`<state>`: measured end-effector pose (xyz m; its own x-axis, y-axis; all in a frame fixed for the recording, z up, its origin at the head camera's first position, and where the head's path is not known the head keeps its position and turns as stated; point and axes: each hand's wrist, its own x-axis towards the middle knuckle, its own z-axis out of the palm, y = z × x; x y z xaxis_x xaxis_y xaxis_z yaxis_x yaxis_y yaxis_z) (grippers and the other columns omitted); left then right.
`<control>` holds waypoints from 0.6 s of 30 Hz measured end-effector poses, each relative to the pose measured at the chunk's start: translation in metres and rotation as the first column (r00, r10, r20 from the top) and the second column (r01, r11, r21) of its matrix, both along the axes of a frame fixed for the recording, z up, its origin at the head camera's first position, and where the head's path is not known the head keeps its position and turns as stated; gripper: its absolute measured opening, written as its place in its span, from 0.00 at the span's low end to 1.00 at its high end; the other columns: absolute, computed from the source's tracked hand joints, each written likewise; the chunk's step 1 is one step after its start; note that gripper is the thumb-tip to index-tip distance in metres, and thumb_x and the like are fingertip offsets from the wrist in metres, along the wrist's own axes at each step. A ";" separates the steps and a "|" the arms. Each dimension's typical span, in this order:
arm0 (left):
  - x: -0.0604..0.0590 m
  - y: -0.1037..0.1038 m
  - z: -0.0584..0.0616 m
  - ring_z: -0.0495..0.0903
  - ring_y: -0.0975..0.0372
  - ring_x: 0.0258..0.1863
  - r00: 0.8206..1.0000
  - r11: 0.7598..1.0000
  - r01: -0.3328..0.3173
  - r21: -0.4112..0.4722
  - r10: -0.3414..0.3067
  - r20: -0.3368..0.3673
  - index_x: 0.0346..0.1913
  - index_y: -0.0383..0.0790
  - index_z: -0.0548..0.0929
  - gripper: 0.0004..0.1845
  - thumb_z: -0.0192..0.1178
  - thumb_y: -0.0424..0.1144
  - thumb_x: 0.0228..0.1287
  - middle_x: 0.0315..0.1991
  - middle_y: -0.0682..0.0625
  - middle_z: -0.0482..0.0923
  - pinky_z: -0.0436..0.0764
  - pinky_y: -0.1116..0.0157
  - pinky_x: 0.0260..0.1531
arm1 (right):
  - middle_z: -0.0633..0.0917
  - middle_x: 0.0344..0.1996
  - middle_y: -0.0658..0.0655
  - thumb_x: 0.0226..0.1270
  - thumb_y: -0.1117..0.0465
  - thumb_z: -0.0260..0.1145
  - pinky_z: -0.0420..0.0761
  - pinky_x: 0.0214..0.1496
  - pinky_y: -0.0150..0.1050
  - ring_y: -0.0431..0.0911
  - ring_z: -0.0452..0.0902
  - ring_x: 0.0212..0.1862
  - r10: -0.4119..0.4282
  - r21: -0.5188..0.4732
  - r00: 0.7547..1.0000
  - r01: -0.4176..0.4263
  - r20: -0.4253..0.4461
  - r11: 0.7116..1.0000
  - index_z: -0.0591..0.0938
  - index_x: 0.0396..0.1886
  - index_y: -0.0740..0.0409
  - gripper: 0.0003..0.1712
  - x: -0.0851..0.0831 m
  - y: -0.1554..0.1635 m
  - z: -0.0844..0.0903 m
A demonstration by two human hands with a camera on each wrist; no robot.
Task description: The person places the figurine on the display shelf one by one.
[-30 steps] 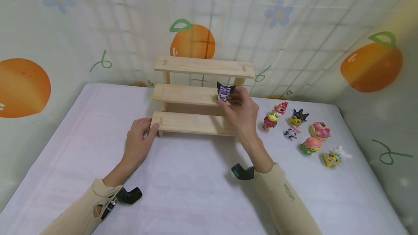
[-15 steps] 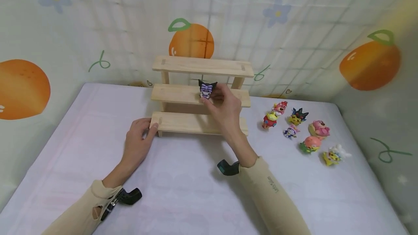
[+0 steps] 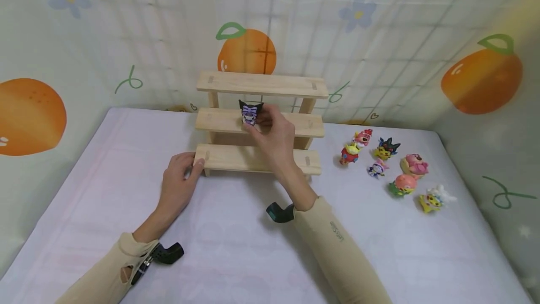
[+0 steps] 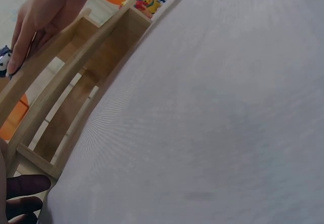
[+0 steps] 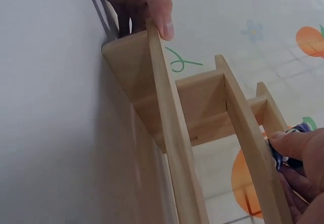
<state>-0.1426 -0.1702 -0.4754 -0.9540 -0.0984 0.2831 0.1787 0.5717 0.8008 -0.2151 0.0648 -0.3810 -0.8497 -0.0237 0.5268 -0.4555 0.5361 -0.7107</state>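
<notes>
Head view: right hand [image 3: 275, 136] pinches figurine [image 3: 249, 113], left hand [image 3: 179, 181] grips shelf [image 3: 223, 121].

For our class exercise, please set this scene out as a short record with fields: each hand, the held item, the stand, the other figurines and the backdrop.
Right-hand grip: pinches the held figurine
Held figurine: black and purple, at the middle shelf; contact unclear
Left-hand grip: holds the bottom shelf at its left end
Stand: pale wood, three stepped shelves
Other figurines: seven, on the white cloth, right of the stand
Backdrop: pale, printed with oranges
</notes>
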 end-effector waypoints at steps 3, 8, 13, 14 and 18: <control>0.000 0.000 0.000 0.74 0.50 0.69 1.000 1.000 0.001 -0.001 -0.001 -0.001 0.48 0.33 0.89 0.21 0.57 0.50 0.80 0.62 0.42 0.83 0.70 0.45 0.70 | 0.92 0.43 0.58 0.61 0.60 0.82 0.85 0.49 0.43 0.50 0.88 0.44 0.006 0.000 1.000 -0.006 -0.012 1.000 0.82 0.54 0.61 0.25 -0.001 -0.007 0.000; -0.001 0.000 0.000 0.74 0.50 0.68 1.000 1.000 0.002 -0.001 -0.002 -0.007 0.48 0.33 0.89 0.21 0.58 0.50 0.80 0.61 0.42 0.83 0.70 0.45 0.70 | 0.92 0.43 0.58 0.60 0.59 0.82 0.85 0.49 0.44 0.51 0.89 0.44 0.010 0.006 1.000 -0.010 -0.024 1.000 0.83 0.54 0.62 0.25 -0.003 -0.019 -0.001; -0.001 0.000 0.000 0.74 0.50 0.68 1.000 1.000 0.001 -0.003 -0.001 -0.008 0.47 0.33 0.89 0.20 0.58 0.49 0.80 0.61 0.42 0.83 0.71 0.46 0.69 | 0.92 0.44 0.59 0.61 0.59 0.82 0.85 0.50 0.45 0.51 0.89 0.45 0.008 0.019 1.000 -0.007 -0.025 1.000 0.83 0.54 0.62 0.26 -0.003 -0.029 -0.001; -0.001 0.000 0.000 0.74 0.50 0.68 1.000 1.000 0.001 -0.004 -0.001 -0.009 0.47 0.33 0.89 0.20 0.58 0.49 0.80 0.61 0.42 0.83 0.71 0.46 0.69 | 0.92 0.44 0.59 0.61 0.59 0.82 0.85 0.50 0.44 0.51 0.89 0.45 0.009 0.021 1.000 -0.008 -0.023 1.000 0.83 0.55 0.62 0.26 -0.003 -0.031 -0.001; -0.001 0.000 0.000 0.74 0.50 0.67 1.000 1.000 0.002 -0.003 -0.002 -0.012 0.48 0.33 0.89 0.20 0.58 0.49 0.80 0.61 0.42 0.83 0.71 0.46 0.69 | 0.92 0.45 0.59 0.61 0.59 0.82 0.85 0.52 0.43 0.50 0.89 0.46 0.016 0.025 1.000 -0.015 -0.020 1.000 0.82 0.55 0.62 0.26 -0.003 -0.038 -0.001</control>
